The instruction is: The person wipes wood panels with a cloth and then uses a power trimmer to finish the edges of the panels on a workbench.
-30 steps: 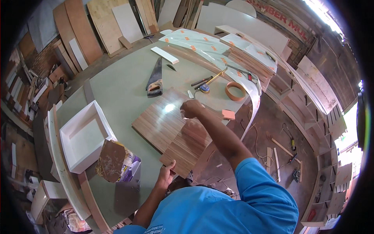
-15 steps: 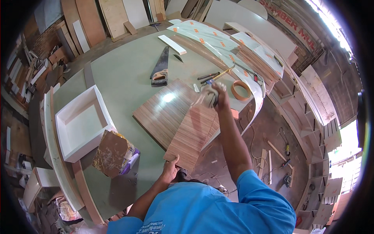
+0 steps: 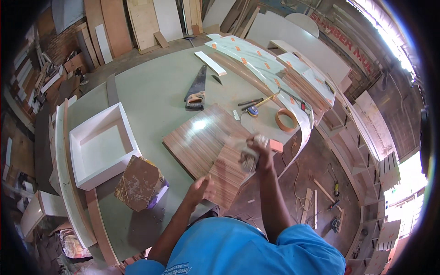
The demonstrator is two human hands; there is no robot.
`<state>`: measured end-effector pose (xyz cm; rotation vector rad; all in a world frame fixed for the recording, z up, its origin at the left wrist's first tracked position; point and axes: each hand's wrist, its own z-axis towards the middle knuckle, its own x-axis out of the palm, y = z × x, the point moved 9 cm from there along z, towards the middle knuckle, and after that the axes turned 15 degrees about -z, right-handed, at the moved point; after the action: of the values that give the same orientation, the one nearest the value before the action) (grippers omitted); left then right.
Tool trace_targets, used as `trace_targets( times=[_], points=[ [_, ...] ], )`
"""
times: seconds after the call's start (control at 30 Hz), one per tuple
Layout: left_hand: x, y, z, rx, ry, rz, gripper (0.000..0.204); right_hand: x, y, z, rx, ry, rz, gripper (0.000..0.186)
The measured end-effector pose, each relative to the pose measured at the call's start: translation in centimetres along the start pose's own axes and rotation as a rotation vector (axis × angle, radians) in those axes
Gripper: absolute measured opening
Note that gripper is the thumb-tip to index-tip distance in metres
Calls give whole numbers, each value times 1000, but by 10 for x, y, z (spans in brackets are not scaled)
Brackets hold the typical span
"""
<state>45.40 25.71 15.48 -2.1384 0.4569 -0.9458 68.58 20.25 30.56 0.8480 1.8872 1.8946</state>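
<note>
A bundled greyish-white rag (image 3: 248, 161) is gripped in my right hand (image 3: 262, 152), over the right side of a narrow wood-grain panel (image 3: 225, 178). Motion smears the rag a little. That panel lies partly across a larger wood-grain panel (image 3: 192, 137), which reflects a bright spot of light. By the narrow panel's near left edge is my left hand (image 3: 200, 189), its fingers loosely bent and apart, with nothing seen in them. Whether it touches the panel is unclear.
On the green-grey table (image 3: 151, 87) are a handsaw (image 3: 196, 91), white open box (image 3: 103, 142), stained container (image 3: 140, 183), tape measure (image 3: 252, 111), tape roll (image 3: 286, 120) and white strip (image 3: 211, 63). An orange block (image 3: 276, 145) sits at the right edge. Cords and wood strips (image 3: 307, 206) lie on the floor.
My right hand has brought the rag nearer to me over the narrow panel, uncovering the tape measure. My left hand has let go of the panel's near left edge.
</note>
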Motion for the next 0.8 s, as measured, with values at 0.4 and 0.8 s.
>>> trace_targets(
  times=[0.4, 0.8],
  points=[
    [65, -13, 28, 286, 94, -336, 38, 33, -81, -58, 74, -75, -203, 31],
    [2, -20, 23, 462, -112, 145, 50, 20, -85, -63, 168, -25, 90, 30]
  ],
)
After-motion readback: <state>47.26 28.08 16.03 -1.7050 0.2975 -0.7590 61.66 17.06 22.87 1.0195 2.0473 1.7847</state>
